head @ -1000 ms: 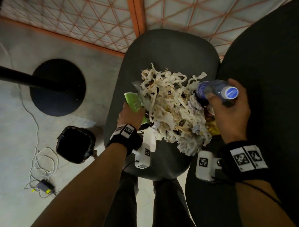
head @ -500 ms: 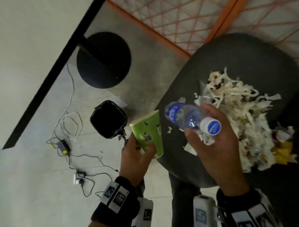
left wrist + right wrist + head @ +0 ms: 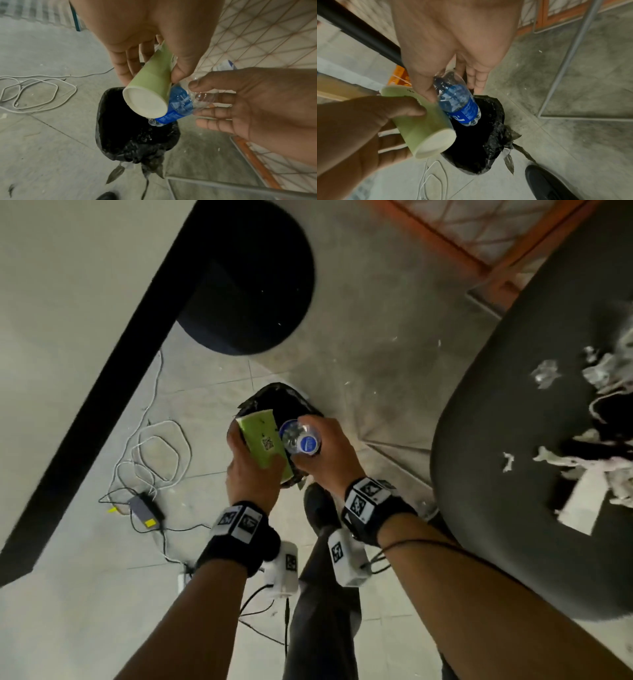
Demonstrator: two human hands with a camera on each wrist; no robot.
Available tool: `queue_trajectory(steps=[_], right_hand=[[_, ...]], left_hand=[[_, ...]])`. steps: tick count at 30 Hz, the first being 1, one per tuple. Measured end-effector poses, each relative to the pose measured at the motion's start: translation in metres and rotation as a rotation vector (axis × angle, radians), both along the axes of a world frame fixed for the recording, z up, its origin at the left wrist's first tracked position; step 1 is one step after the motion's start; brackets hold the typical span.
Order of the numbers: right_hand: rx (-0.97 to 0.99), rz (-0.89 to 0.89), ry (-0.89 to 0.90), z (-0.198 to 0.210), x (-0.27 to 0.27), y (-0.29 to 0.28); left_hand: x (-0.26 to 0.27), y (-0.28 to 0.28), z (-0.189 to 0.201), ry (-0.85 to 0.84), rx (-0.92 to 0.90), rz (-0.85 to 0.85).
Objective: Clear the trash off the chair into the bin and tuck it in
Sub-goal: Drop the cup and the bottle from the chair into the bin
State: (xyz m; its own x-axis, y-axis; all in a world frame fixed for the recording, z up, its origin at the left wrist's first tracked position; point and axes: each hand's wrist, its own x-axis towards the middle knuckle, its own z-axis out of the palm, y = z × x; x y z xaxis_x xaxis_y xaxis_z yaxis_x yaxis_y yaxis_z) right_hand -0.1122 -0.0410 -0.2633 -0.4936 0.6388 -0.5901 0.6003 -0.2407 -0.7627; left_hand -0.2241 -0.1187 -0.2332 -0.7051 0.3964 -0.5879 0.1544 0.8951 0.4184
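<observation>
My left hand [image 3: 251, 463] grips a green paper cup [image 3: 263, 440] [image 3: 150, 86] [image 3: 419, 125], its white base pointing down. Right beside it my right hand [image 3: 325, 453] holds a clear plastic bottle [image 3: 299, 438] [image 3: 178, 105] [image 3: 458, 102] with a blue label and blue cap, bottom end down. Both hang directly over the open mouth of a small bin [image 3: 291, 398] [image 3: 120, 129] [image 3: 489, 135] lined with a black bag, standing on the floor. The dark chair [image 3: 496, 440] is at the right, with shredded paper [image 3: 603, 412] still heaped on its seat.
A black round table base [image 3: 246, 275] and a black bar [image 3: 102, 392] lie left of the bin. White and black cables [image 3: 154, 453] with a power adapter [image 3: 144, 510] trail on the tiled floor. My dark shoe [image 3: 546, 182] stands near the bin. An orange-framed mesh panel [image 3: 479, 231] runs behind.
Both hands have carried the cup and the bottle from the chair seat leftward and down to just above the bin's mouth; my view has swung from the chair toward the floor.
</observation>
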Motion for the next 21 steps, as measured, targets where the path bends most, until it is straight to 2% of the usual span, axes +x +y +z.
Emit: queue_trajectory(steps=[5,11,14,16,18,21], right_hand=[[-0.027,0.094,-0.125,-0.076,-0.026,0.015],[-0.122,0.132,-0.142,-0.121,-0.026,0.019],[-0.162,0.131,-0.127,-0.112,-0.014,0.019],[-0.2,0.053,-0.095,-0.095,0.0,0.018],[-0.248,-0.052,-0.056,-0.068,0.02,0.016],[-0.325,-0.19,0.015,-0.015,0.06,0.01]], left_hand=[[-0.024,0.016,-0.072,-0.033,-0.072,-0.057],[-0.032,0.021,-0.128,-0.121,-0.134,-0.162],[-0.037,0.018,-0.133,-0.173,-0.152,-0.192],[-0.038,0.015,-0.127,-0.192,-0.108,-0.188],[-0.04,0.008,-0.115,-0.199,-0.045,-0.194],[-0.034,0.003,-0.091,-0.097,-0.032,-0.288]])
